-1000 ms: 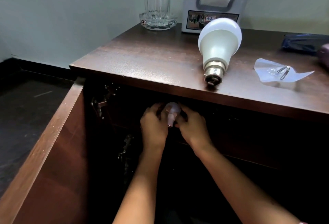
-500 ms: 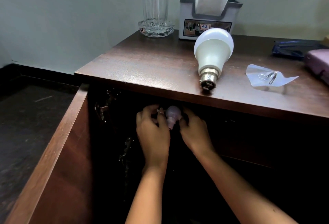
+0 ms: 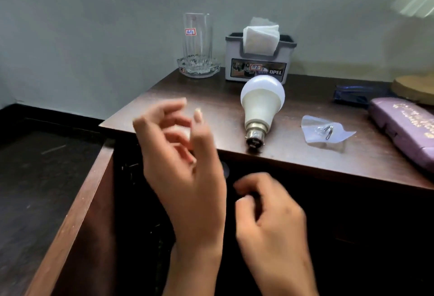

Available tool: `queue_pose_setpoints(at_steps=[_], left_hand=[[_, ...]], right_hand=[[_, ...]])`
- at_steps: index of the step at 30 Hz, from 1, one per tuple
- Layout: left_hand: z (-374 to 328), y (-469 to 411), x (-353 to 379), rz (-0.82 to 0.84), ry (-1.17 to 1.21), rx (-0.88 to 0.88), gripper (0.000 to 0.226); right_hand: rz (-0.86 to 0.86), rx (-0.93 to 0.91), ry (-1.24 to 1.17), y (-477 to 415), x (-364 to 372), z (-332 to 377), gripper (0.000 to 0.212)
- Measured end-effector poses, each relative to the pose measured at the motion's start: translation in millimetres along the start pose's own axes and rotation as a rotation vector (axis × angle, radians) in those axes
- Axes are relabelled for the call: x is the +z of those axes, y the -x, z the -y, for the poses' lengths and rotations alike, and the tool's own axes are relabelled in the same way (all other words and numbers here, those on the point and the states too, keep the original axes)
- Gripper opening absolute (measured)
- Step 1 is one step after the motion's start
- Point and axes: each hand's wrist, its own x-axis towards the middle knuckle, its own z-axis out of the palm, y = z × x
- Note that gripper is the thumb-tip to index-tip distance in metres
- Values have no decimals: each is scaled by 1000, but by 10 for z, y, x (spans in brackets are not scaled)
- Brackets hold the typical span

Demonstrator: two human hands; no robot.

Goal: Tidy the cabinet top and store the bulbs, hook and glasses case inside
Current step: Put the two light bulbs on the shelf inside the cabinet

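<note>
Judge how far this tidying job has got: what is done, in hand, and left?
Done: the cabinet door is open, and a pale shape in the dark may be a stored small bulb. In hand: nothing; the left hand and right hand are empty. Left: the bulb, hook and case.

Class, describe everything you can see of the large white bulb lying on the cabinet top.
The large white bulb lies on its side on the dark wooden cabinet top, near the front edge. Its rounded, frosted white dome points back toward the tissue holder; below the dome the body narrows in a cream cone to a metal bayonet cap that faces the viewer. It looks intact and unlit. Neither hand touches it: only the cabinet top does. The hook in its clear packet lies apart to its right.
</note>
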Motion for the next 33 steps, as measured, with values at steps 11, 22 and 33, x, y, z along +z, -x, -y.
queue_pose_setpoints(at_steps=[11, 22, 33], left_hand=[[162, -546, 659, 611, -467, -430, 46], [114, -544, 665, 724, -384, -494, 28], [-239, -221, 112, 644, -45, -426, 27]], right_hand=[[38, 142, 274, -1107, -466, 376, 33], [241, 304, 183, -1372, -470, 299, 46], [102, 8, 27, -558, -760, 397, 55]])
